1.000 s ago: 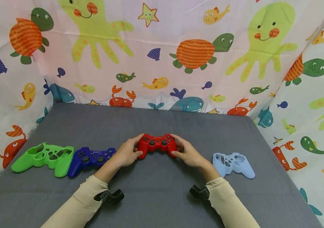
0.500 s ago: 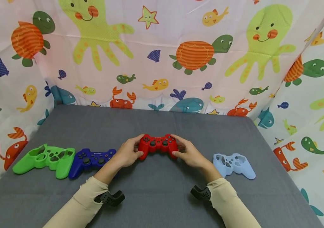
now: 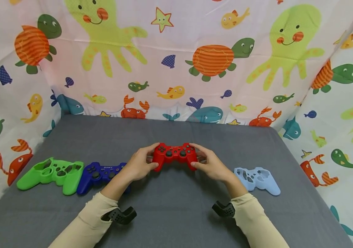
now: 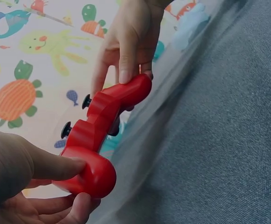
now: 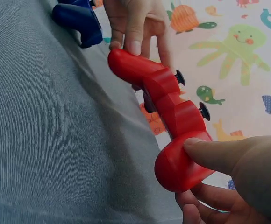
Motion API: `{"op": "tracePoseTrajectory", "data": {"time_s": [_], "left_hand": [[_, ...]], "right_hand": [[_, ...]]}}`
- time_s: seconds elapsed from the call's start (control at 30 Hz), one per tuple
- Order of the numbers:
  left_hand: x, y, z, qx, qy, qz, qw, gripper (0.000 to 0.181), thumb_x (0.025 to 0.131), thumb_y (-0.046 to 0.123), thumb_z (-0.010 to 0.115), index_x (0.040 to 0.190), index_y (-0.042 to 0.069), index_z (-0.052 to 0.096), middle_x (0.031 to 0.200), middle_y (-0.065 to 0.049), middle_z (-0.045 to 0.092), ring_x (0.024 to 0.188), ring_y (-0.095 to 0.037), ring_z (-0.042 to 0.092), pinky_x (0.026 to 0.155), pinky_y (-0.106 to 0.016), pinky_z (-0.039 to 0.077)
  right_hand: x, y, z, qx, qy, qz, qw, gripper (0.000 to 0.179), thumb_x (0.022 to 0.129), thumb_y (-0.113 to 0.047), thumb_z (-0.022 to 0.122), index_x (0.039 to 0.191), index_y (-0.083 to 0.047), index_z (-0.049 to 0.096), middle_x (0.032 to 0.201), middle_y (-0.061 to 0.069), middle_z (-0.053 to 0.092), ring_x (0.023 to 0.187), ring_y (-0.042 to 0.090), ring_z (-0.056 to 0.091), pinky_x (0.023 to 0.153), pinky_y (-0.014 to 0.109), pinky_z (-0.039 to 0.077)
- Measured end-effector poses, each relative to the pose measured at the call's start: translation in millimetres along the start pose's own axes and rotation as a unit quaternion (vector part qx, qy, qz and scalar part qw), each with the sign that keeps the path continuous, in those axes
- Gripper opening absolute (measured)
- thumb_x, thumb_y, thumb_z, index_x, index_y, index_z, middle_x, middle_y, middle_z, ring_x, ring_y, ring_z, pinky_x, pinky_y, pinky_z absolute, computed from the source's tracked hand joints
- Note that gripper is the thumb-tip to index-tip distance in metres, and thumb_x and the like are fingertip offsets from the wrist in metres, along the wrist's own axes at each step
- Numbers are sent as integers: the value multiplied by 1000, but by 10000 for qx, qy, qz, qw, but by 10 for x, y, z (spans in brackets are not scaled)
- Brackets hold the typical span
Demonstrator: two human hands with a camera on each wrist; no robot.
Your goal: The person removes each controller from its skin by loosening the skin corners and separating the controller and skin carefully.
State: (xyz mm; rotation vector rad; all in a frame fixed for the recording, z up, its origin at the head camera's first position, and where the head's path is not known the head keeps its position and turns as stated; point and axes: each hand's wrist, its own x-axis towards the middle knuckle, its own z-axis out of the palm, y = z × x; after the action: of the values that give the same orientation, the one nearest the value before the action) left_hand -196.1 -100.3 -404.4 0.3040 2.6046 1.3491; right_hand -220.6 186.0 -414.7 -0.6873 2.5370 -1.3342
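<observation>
A red game controller [image 3: 175,153] with two black thumbsticks is held between both hands, raised a little above the grey cloth. My left hand [image 3: 140,165] grips its left handle, thumb on the near side and fingers curled beneath, as the left wrist view shows on the red handle [image 4: 91,172]. On the other side my right hand [image 3: 210,164] grips the right handle in the same way; in the right wrist view its thumb presses the red shell [image 5: 182,161]. Part of each hand's fingers is hidden behind the controller.
A blue game controller [image 3: 97,175] lies left of the hands, partly covered by the left forearm. Touching it is a green controller cover [image 3: 52,174]. At the right lies a light blue controller cover [image 3: 258,179]. A patterned curtain [image 3: 176,69] borders the grey-covered table [image 3: 170,213].
Both hands have lifted the red controller slightly off the cloth and shifted it a little to the right. The view itself has moved slightly; the other controller and covers lie as before.
</observation>
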Motion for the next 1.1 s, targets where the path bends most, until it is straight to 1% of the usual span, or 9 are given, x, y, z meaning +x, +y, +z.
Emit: {"op": "tracePoseTrajectory", "data": {"time_s": [0.2,0.37,0.5,0.7,0.8,0.93,1.1], "left_hand": [[-11,74,12,41,23,125,9999,72,93,4,71,156,15,40,140,-21,59,114,-35,66,86,-43,59],[-34,135,72,52,4,159,9999,72,90,7,76,154,17,44,135,-19,63,107,-30,69,81,-39,60],[-48,162,130,-99,71,210,9997,73,88,8,78,153,19,46,133,-16,65,103,-26,69,78,-37,59],[-64,139,234,-389,144,291,9987,72,87,7,78,151,23,48,133,-16,66,102,-26,70,77,-37,59],[-66,138,290,-465,153,301,9983,71,87,7,79,150,24,50,132,-16,66,98,-22,71,75,-36,60],[-75,163,348,-489,85,249,9985,70,84,7,81,146,23,54,127,-15,68,90,-16,71,72,-34,59],[-66,193,422,-617,-86,208,9978,69,83,6,82,144,21,56,127,-15,68,89,-15,71,72,-33,60]], "right_hand": [[-62,-43,-106,-222,-48,37,9997,66,94,-8,71,153,-12,41,130,22,66,107,31,67,88,38,57],[-158,-85,-200,-397,-117,62,9991,67,92,-8,73,152,-10,43,126,22,69,101,28,68,85,39,57],[-225,-82,-267,-480,-135,69,9987,67,92,-9,74,151,-9,44,124,21,70,100,27,68,82,40,56],[-316,-24,-331,-443,-88,145,9989,68,89,-10,77,150,-8,46,119,20,72,95,24,69,76,34,56],[-362,-17,-365,-438,-51,202,9988,67,88,-11,78,149,-9,49,116,18,74,91,22,68,73,33,56],[-432,-8,-423,-504,-153,198,9984,66,88,-13,79,148,-8,50,112,16,75,84,19,67,70,30,54],[-519,25,-478,-606,-289,182,9976,66,88,-14,79,147,-6,51,109,14,76,80,16,66,70,28,54]]}}
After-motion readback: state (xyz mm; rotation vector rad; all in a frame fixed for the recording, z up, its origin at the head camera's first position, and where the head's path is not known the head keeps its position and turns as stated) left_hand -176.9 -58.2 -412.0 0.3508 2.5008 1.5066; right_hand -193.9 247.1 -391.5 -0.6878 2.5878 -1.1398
